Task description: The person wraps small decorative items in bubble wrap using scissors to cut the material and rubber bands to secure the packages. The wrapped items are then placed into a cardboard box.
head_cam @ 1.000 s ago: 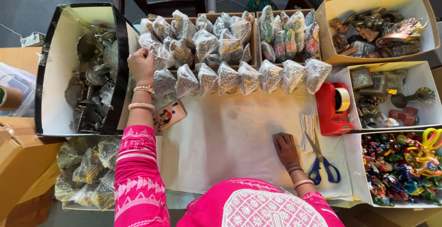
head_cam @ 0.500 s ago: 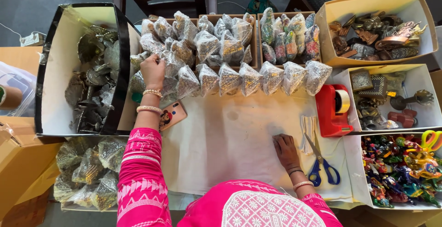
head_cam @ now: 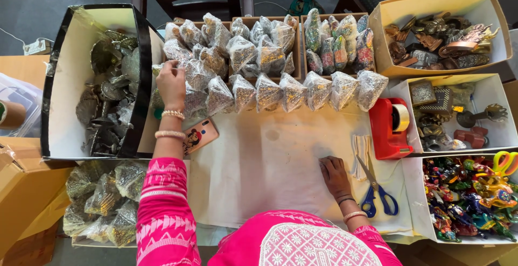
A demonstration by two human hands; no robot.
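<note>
The left hand point(head_cam: 171, 84) reaches forward, and its fingers close around the top of one small clear packet point(head_cam: 193, 77) at the near left end of the packed rows; whether the pinch is firm I cannot tell, because the back of the hand hides the fingertips. The right hand point(head_cam: 334, 175) lies flat on the white paper point(head_cam: 270, 169), fingers together, holding nothing. To do this step well, I judge it is better to take the packet by its gathered top and lift it straight up, since its neighbours point(head_cam: 243, 90) touch it on the right and behind, and a sideways pull would drag them along. Just left of the grip stands the tall black-edged box wall point(head_cam: 143, 82), so there is almost no room on that side; the wrist should stay clear of this edge. Directly below the grip, toward the body, a phone point(head_cam: 198, 135) lies near the forearm and could be pushed. The open room is to the right and toward the body from the grip, on the bare paper between the two hands. Further right of the resting hand are the scissors point(head_cam: 377, 190) and the red tape dispenser point(head_cam: 391, 128), well apart from the grip.
</note>
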